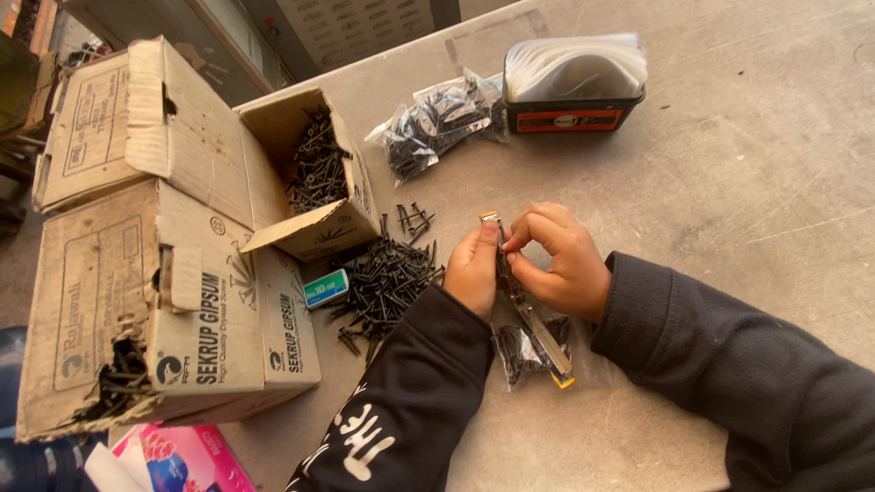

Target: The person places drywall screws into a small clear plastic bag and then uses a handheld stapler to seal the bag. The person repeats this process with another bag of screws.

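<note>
My sleeves [443,401] nearest, black. Left hand [474,267] and right hand [559,261] meet over stapler [529,316]; both grips closed on it, fingers pinching its front end. Small bag of screws [521,348] beneath stapler on surface [726,187]. Loose screws [385,282] left, beside open box [304,173].

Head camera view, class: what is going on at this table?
A person in dark sleeves has both hands together over a stapler: the left hand and right hand grip the stapler, which lies over a small clear bag of black screws on the grey table. A loose pile of screws lies just to the left, beside open cardboard boxes holding more. A filled bag and a black tub of white sheets sit farther back.
</note>
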